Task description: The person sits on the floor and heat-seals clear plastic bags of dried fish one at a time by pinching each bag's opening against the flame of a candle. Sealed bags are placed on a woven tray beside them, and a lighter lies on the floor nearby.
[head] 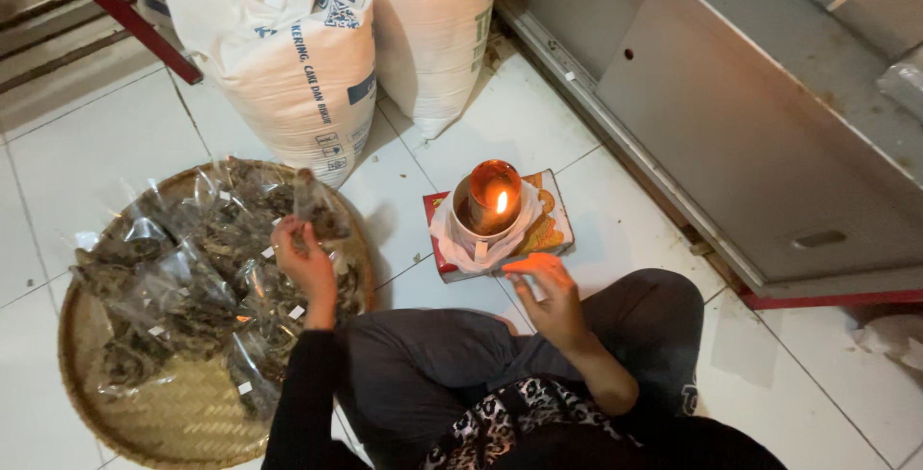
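Observation:
My left hand (306, 259) holds up a clear plastic packet of dark dried stuff (315, 209) over a round woven tray (183, 412). The tray is piled with several more such packets (183, 287), each with a small white label. My right hand (548, 297) hovers, fingers loosely apart, just in front of a lit candle in a small round holder (488, 203). The holder stands on a white cloth on a flat red box (548, 235) on the floor. Nothing shows in the right hand.
Two big white sacks (298, 47) lean at the back on the white tiled floor (77, 143). A grey metal cabinet side (750, 134) runs along the right. My crossed legs in dark trousers (461, 364) fill the bottom.

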